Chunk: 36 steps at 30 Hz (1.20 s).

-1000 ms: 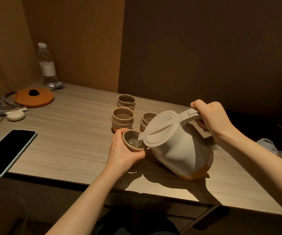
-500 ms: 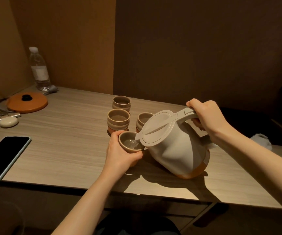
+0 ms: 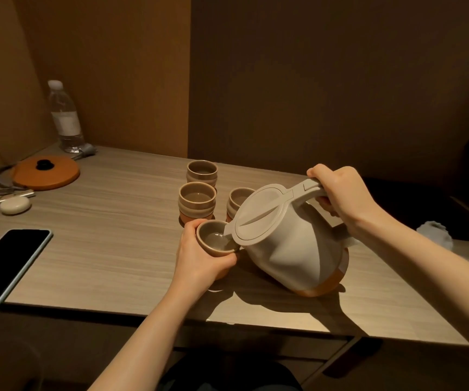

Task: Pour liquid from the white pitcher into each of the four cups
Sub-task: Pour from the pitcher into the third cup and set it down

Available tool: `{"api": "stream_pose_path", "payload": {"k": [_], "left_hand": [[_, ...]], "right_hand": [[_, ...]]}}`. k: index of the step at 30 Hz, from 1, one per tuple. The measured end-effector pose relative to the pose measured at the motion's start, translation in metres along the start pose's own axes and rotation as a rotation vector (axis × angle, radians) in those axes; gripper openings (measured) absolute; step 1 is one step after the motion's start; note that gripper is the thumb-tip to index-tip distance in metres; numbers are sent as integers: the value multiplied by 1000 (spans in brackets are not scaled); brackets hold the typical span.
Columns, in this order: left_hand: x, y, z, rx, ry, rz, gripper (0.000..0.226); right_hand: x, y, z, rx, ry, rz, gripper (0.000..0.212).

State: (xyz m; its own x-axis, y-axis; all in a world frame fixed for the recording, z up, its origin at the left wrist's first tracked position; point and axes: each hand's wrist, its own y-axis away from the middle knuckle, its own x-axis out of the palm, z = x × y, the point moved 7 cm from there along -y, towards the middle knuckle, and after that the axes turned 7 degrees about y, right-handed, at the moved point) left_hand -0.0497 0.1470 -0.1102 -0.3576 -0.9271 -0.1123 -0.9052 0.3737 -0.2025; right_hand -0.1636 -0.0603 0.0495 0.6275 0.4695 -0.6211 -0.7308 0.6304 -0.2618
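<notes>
My right hand (image 3: pixel 340 193) grips the handle of the white pitcher (image 3: pixel 289 246), which is tilted to the left with its spout over the nearest cup (image 3: pixel 213 239). My left hand (image 3: pixel 199 258) wraps around that cup and tips it toward the spout; clear liquid shows inside it. Three more ribbed brown cups stand behind: one at the back (image 3: pixel 202 172), one in the middle left (image 3: pixel 197 201) holding liquid, and one (image 3: pixel 237 200) partly hidden by the pitcher lid.
On the wooden table (image 3: pixel 114 249) a black phone (image 3: pixel 7 266) lies at the left edge. An orange lid (image 3: pixel 45 172), a water bottle (image 3: pixel 65 119), a small white case (image 3: pixel 15 205) and cables sit at the back left. Walls close in behind.
The pitcher stays tilted over the held cup and both hands keep their grips. The liquid in the cup looks slightly higher. My view has shifted a little.
</notes>
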Motion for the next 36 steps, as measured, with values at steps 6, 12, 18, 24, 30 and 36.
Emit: {"api": "stream_pose_path", "payload": {"k": [6,12,18,24,30,36], "left_hand": [[3,1,-3,-8,21,-2,86],[8,2,-12,12,36,1,85],[16,2,-23,13,50,11,85],[24,4,-33,12,68,18,83],[32,3,-43,20,68,19,81],[37,1,-51,31,77,18,80]], "right_hand": [[-5,2,-6,11,-32,-7,49],[-15,4,-17,16,-96,-23,50],[-27,9,-32,38,-203,-34,50],[-37,13,-54,92,-270,-80,51],[-47,16,-79,178,-348,-136,52],[-53,19,-107,273,-438,-208,46]]}}
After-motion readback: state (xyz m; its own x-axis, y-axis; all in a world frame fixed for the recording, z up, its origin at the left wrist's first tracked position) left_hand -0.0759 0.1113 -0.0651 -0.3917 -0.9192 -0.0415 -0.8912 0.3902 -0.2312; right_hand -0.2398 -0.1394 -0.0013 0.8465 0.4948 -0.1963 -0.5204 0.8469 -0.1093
